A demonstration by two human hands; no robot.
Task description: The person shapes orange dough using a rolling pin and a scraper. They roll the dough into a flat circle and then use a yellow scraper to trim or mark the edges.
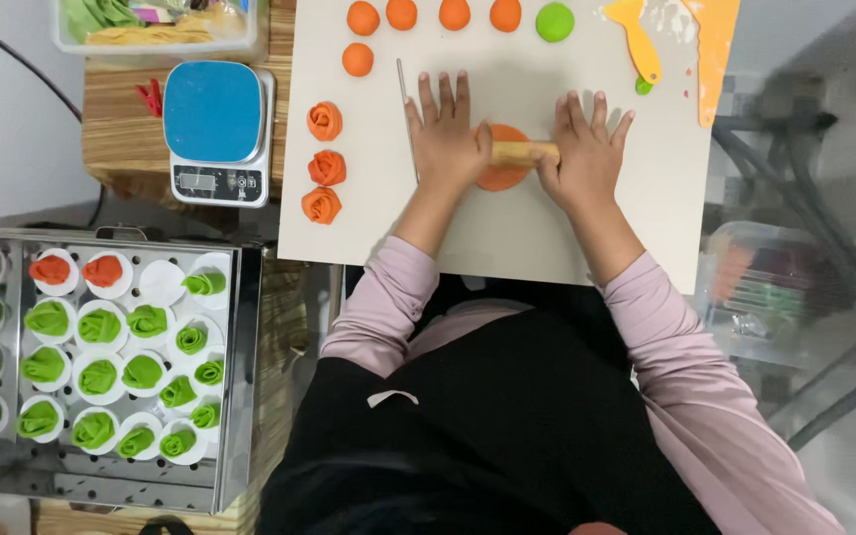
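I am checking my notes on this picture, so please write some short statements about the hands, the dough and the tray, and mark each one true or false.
1. Both hands press a wooden rolling pin over a flat orange dough piece. True.
2. The left hand holds a knife. False: it lies flat on the pin.
3. Three orange dough roses lie on the white board. True.
4. The metal tray holds mostly orange pieces. False: most are green.
5. The right hand rests on the kitchen scale. False: it is on the pin.
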